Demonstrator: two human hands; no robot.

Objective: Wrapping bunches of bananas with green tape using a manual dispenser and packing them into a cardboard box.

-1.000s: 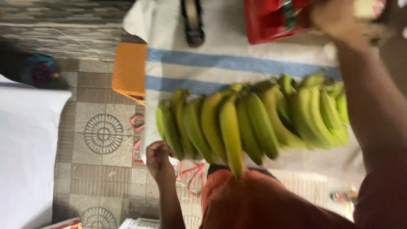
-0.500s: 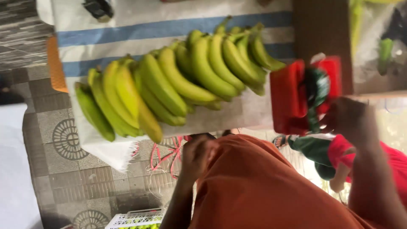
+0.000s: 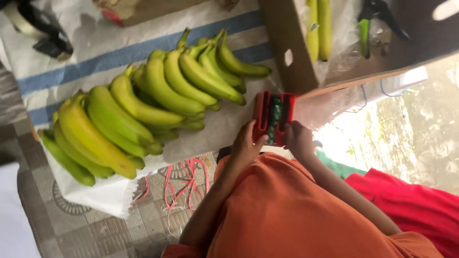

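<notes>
Red dispenser (image 3: pixel 273 117): centre of the frame, just right of the bananas, flat on the cloth; dark green roll set in its middle

Left hand (image 3: pixel 248 143): below-left of the dispenser, fingers curled against its left edge, thumb tip touching the lower side; gripping

Right hand (image 3: pixel 299 138): below-right of the dispenser, fingers closed on its right edge; gripping

Bananas (image 3: pixel 143 105): 1 long green-yellow bunch running from lower left to upper centre, stems toward the top, lying on the cloth

Cloth (image 3: pixel 119 52): white with blue stripes, covering the table, its edge hanging at lower left

Cardboard box (image 3: pixel 287 57): upper right, touching the dispenser's top edge; 2 bananas and clear plastic inside

Orange shirt (image 3: pixel 287 215): lower centre, filling the bottom of the frame

Red cloth (image 3: pixel 416 205): lower right

Tiled floor (image 3: pixel 71 229): lower left, red string (image 3: pixel 184 179) lying on it below the table edge
</notes>
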